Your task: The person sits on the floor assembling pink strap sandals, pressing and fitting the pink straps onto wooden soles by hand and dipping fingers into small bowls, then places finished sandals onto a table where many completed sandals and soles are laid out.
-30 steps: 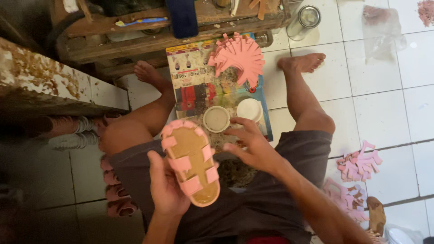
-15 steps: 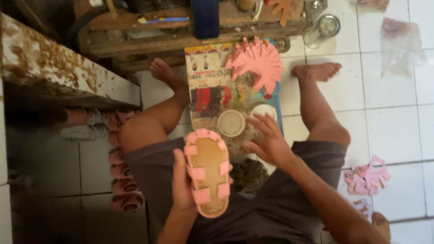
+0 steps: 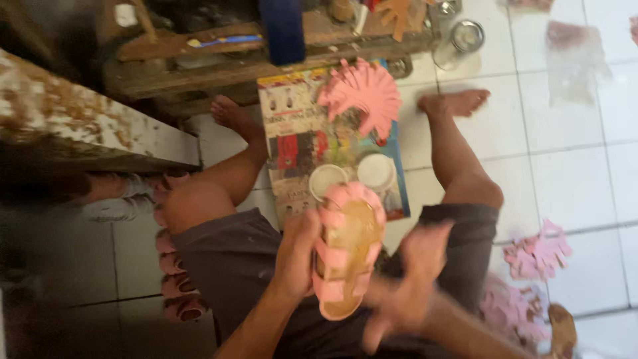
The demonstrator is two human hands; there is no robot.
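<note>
Right now I'm gripping a pink strappy sandal [image 3: 347, 251] with a tan insole in my left hand [image 3: 298, 256], fingers wrapped round its edge, over my lap; my right hand [image 3: 407, 286] is blurring beside it, grip unclear.

A pink sandal upper on a tan last [image 3: 347, 256], sole side up, is held lengthwise over the lap, toe pointing far and slightly right. Pink strap ends fold over its tan sole edges. Its toe overlaps a white round tub beyond it.
</note>
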